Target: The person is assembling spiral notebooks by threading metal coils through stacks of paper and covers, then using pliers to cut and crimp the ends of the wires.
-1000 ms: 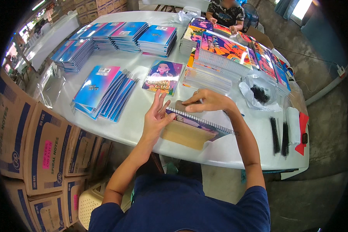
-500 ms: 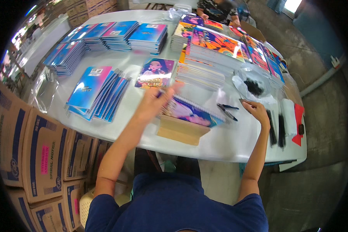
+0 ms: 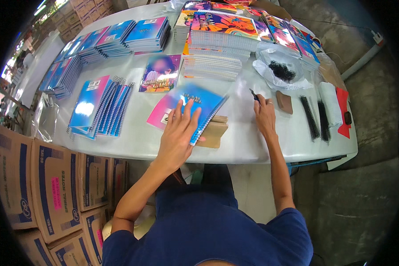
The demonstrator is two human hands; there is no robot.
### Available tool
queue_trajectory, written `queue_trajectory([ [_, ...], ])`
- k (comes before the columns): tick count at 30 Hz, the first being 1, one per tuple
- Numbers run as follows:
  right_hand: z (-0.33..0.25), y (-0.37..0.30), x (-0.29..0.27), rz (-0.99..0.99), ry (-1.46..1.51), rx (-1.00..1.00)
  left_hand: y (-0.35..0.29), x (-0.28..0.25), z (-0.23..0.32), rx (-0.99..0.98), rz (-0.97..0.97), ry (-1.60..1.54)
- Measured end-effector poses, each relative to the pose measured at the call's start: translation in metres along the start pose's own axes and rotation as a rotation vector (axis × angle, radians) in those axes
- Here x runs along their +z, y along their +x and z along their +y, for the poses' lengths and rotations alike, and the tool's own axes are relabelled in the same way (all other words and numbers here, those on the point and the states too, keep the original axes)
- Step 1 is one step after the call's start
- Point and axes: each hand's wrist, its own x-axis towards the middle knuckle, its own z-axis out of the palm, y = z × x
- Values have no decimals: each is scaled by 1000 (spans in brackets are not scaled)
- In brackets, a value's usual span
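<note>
Fingers (image 3: 187,111) of left hand (image 3: 177,133) grip blue-pink wire-bound notebook (image 3: 208,99); right hand (image 3: 265,116) clasps slim black tool (image 3: 253,94). Slack left grip could drop notebook.

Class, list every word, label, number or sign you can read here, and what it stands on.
Wording is located, not copied.
Cartons: large dark print, readable.
Pink label: dark print, blurred.
Picture cover: gold title, readable.
Orange cover: pale title, readable.
Held notebook: lettering, blurred.
Blue notebooks: labels too small.

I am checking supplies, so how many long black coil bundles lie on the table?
2: the left bundle, right of the brown block; the right bundle, beside the white roll. More may be hidden.
</note>
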Motion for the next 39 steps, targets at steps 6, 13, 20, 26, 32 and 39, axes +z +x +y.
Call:
queue_trajectory([
  [6,-124,-82,-75,-52,405,-366,-1,6,2,23,-25,215],
  [13,-138,-88,-68,-5,309,-445,3,12,2,0,28,189],
  [20,-143,-83,-70,-43,334,-458,7,5,3,18,36,210],
  [26,-155,-50,-92,-1003,1117,117,1,-11,-10,2,43,154],
  [32,-238,-64,-41,-318,678,-475,12,-99,-65,-83,320,140],
  [39,-242,-28,99,-75,35,-521,3,-221,-135,-126,421,497],
])
